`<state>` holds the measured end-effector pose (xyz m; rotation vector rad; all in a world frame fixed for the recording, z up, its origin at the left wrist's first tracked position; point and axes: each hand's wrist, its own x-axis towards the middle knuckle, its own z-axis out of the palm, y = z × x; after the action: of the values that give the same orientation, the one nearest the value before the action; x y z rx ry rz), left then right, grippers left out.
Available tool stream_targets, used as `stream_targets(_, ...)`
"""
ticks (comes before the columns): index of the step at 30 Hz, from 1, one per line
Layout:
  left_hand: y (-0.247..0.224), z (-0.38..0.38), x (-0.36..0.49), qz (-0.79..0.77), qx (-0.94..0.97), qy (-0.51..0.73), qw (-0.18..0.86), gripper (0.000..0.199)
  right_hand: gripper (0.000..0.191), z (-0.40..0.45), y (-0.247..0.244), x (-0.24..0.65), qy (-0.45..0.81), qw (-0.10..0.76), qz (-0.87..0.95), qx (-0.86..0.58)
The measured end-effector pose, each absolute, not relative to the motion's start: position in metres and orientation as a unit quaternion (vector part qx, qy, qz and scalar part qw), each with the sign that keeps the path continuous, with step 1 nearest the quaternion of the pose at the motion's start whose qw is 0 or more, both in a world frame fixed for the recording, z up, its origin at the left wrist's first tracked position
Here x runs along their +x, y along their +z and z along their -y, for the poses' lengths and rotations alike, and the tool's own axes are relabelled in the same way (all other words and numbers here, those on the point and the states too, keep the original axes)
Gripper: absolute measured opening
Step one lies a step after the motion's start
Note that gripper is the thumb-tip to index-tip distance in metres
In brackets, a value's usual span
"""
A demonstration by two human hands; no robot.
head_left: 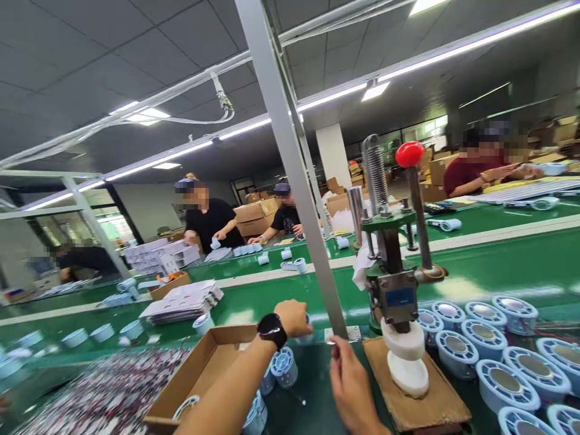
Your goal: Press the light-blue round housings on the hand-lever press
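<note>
My left hand (293,318), with a black watch on the wrist, reaches past the cardboard box; its fingers are curled round a light-blue part (308,329), mostly hidden behind them. Below it stand light-blue round housings (284,367). My right hand (348,377) is over the green table, left of the hand press (399,296); thumb and fingers are pressed together, and anything between them is too small to make out. The press has a red knob (409,154) and white round blocks above a brown board (417,402).
An open cardboard box (199,368) stands beside a heap of wired parts (113,393) at the left. Several blue housings with metal discs (507,380) fill the right. A grey post (299,181) rises ahead. People (211,220) work across the green conveyor (254,290).
</note>
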<state>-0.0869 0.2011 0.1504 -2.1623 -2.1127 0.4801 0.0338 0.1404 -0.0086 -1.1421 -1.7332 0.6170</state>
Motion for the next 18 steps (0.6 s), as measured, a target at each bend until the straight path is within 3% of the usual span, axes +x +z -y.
stream_targets(4,0.128,-0.133,-0.051,0.691,-0.710,0.132,0.033,0.046,0.056,-0.138,-0.017,0.048,0.302,0.518,0.661,-0.451)
stream_targets(7,0.128,-0.102,-0.060,0.707,-0.700,0.090,0.044,0.048,0.056,-0.127,-0.016,0.053,0.373,0.481,0.687,-0.397)
stream_targets(12,0.163,-0.094,-0.168,0.790,-0.604,0.087,0.063,0.031,0.045,-0.109,-0.001,0.055,0.407,0.423,0.723,-0.365)
stream_targets(18,0.150,-0.089,-0.259,0.803,-0.571,0.159,-0.067,0.024,0.043,-0.113,0.011,0.053,0.407,0.430,0.729,-0.343)
